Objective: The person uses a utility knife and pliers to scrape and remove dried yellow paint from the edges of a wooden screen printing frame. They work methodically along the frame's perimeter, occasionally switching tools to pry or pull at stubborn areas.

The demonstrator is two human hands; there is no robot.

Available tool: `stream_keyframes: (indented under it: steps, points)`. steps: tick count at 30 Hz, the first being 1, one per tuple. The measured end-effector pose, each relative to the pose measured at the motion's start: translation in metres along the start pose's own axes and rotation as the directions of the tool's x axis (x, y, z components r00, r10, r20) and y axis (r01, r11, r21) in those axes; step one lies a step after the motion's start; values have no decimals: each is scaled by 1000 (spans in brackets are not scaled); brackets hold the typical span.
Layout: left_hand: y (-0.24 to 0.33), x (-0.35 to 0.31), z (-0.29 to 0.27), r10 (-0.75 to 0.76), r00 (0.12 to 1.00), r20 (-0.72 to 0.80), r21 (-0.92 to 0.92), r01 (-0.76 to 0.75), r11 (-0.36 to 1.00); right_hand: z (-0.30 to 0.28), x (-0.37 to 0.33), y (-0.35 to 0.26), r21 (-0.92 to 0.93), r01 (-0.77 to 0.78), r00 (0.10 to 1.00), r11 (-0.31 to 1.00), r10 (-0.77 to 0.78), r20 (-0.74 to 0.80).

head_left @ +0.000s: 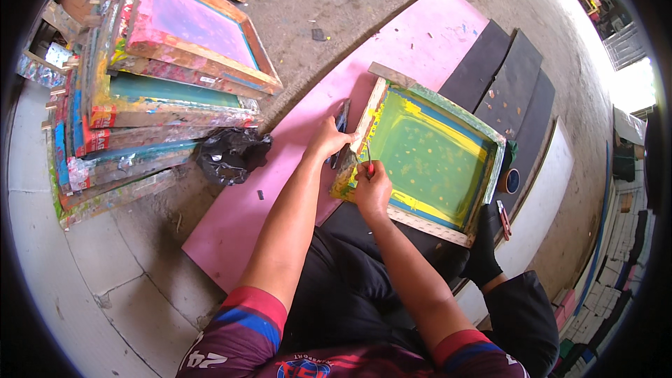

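A wooden screen-printing frame [430, 227] lies tilted in front of me, its green mesh [427, 161] edged with yellow paint. My left hand [330, 140] grips the frame's left bar, thumb on the wood; its other fingers are partly hidden. In my right hand [372, 185], closed at the inner side of that bar, is a red-handled tool [370, 167] with a thin metal shaft touching the frame's edge. Its tip is too small to make out. A dark, shiny object [342, 116] lies beside my left hand.
Stacked paint-stained frames [161, 120] stand at the left, near a black plastic bag [234, 155]. Under my work lie a pink board [259, 203] and black sheets [511, 77]. A tape roll [509, 180], a red-handled cutter [503, 220] and my black-socked foot [483, 252] are at the right.
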State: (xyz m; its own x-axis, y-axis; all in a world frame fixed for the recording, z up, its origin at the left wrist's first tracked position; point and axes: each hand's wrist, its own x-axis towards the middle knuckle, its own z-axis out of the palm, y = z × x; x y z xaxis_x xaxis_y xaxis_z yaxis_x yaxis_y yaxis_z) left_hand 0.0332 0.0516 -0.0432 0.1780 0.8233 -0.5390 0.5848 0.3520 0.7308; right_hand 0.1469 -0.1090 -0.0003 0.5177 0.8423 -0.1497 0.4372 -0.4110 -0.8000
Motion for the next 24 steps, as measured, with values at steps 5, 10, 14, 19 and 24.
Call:
stream_keyframes:
  steps: [5, 10, 14, 19, 24]
  points:
    - [2, -4, -3, 20, 1000, -17, 15, -20, 1000, -17, 30, -11, -81, 179, 984, 981, -179, 12]
    - [16, -11, -8, -22, 1000, 20, 30, 22, 999, -22, 44, -19, -6, 143, 989, 990, -143, 27]
    - [19, -12, -7, -21, 999, 35, 24, 20, 999, -6, 49, -2, -144, 178, 979, 973, -161, 123]
    - [9, -10, 0, 67, 992, -110, 35, -64, 997, 13, 49, -4, -176, 148, 987, 973, -134, 92]
    - [1, -5, -1, 111, 990, -89, -109, -121, 987, 14, 29, -3, -155, 371, 928, 915, -362, 88]
